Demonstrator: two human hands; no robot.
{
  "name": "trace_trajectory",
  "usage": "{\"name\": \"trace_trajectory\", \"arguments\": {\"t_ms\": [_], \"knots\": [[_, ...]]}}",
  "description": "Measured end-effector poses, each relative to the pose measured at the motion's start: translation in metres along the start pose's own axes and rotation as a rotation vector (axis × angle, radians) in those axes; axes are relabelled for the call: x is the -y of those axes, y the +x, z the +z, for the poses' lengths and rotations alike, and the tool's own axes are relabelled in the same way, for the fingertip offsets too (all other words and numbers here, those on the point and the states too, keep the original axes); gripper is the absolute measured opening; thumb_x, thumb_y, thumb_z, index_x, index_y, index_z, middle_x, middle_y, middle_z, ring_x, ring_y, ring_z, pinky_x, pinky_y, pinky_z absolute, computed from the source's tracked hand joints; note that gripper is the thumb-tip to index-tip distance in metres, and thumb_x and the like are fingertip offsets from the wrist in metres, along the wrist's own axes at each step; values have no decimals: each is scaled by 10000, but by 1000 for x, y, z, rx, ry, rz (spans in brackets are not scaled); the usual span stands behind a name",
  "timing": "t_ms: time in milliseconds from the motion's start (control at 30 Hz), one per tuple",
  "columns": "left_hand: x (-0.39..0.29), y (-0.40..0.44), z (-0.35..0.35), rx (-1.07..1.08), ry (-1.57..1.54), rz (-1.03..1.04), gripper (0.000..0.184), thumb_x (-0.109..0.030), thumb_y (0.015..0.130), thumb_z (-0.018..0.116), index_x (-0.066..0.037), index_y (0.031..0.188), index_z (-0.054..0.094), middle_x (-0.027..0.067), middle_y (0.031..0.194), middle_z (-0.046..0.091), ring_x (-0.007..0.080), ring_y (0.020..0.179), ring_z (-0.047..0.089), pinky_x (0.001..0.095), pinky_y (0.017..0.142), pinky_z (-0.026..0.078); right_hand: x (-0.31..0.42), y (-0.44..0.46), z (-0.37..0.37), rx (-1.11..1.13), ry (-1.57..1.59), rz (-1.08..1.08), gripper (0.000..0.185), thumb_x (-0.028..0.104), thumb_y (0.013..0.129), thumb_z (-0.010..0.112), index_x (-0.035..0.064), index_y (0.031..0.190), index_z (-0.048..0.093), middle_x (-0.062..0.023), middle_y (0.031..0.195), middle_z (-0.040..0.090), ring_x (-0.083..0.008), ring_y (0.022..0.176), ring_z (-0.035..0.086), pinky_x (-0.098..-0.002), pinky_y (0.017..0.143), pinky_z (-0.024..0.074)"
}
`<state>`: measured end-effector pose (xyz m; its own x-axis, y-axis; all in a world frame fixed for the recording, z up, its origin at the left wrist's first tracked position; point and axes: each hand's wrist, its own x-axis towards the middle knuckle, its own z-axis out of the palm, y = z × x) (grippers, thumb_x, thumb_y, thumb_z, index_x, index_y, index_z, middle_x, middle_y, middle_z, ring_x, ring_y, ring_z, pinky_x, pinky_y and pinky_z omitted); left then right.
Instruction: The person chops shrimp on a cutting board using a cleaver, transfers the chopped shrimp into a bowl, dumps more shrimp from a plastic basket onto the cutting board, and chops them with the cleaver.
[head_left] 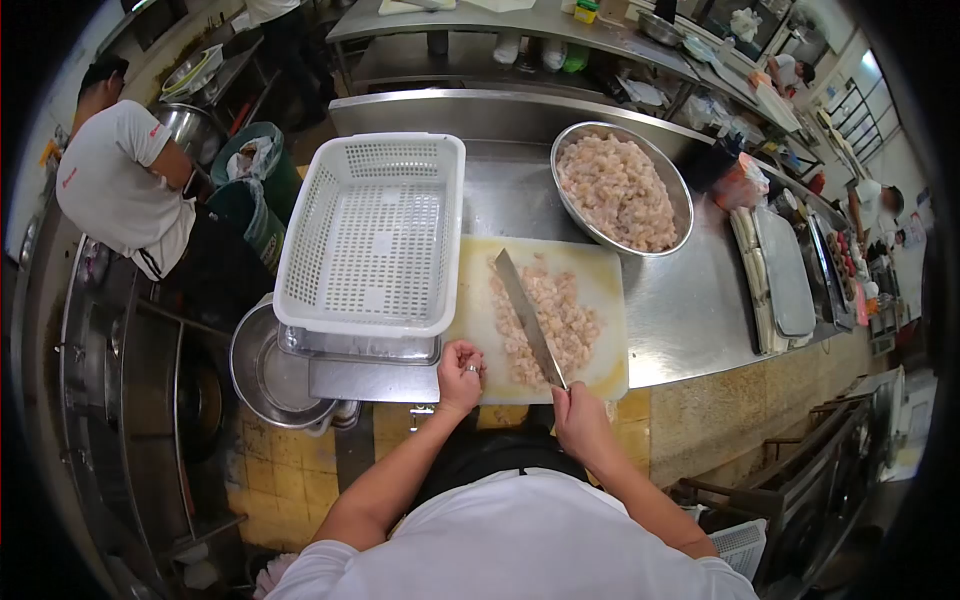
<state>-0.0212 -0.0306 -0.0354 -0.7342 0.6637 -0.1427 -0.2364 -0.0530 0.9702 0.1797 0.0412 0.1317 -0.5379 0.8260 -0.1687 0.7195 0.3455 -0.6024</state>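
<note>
My right hand (582,425) is closed around the handle of a large kitchen knife (530,315), at the near edge of a white cutting board (612,300). The long blade points away from me and lies over a spread of chopped pale pink meat (565,320), with pieces on both sides of it. My left hand (461,376) is loosely curled at the board's near left corner, a ring on one finger, and nothing shows in it. Just beyond it, a white perforated plastic basket (290,285) holds nothing visible. Behind the board, a steel bowl (690,215) is heaped with chopped meat (618,190).
A clear plastic container (360,345) sits under the basket on the steel table (680,320). To the left are a round metal pan (262,370), green bins (262,160) and a person in a white shirt (120,190). Trays (782,270) stand at the right.
</note>
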Motion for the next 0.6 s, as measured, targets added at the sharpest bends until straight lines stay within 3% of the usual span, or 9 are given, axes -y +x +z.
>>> {"name": "trace_trajectory", "arguments": {"t_ms": [133, 300, 500, 600], "knots": [[12, 3, -1, 11, 14, 53, 110, 24, 1007, 583, -21, 1103, 556, 55, 941, 669, 116, 744, 666, 270, 683, 560, -25, 10, 28, 27, -123, 43, 392, 335, 1081, 569, -36, 960, 608, -339, 806, 672, -569, 773, 652, -645, 706, 499], [9, 4, -2, 13, 50, 66, 84, 10, 1022, 572, -24, 1096, 555, 57, 934, 670, 117, 744, 665, 266, 667, 557, -3, 4, 9, 53, -44, 26, 415, 363, 1084, 556, -34, 976, 612, -344, 849, 686, -573, 810, 660, -650, 733, 503], [6, 3, -1, 5, -14, 20, 78, 15, 1040, 536, -30, 1103, 548, 59, 957, 668, 110, 738, 657, 260, 635, 548, -12, 19, 52, 55, -14, 26, 422, 349, 1089, 555, -50, 963, 609, -360, 843, 673, -577, 821, 654, -646, 733, 497], [9, 2, -4, -3, -53, 14, 87, 21, 1041, 526, -31, 1109, 544, 63, 960, 663, 107, 737, 651, 260, 629, 544, 0, 30, 37, 51, 32, 72, 432, 344, 1091, 554, -59, 944, 608, -362, 835, 667, -578, 821, 653, -640, 729, 495]]}}
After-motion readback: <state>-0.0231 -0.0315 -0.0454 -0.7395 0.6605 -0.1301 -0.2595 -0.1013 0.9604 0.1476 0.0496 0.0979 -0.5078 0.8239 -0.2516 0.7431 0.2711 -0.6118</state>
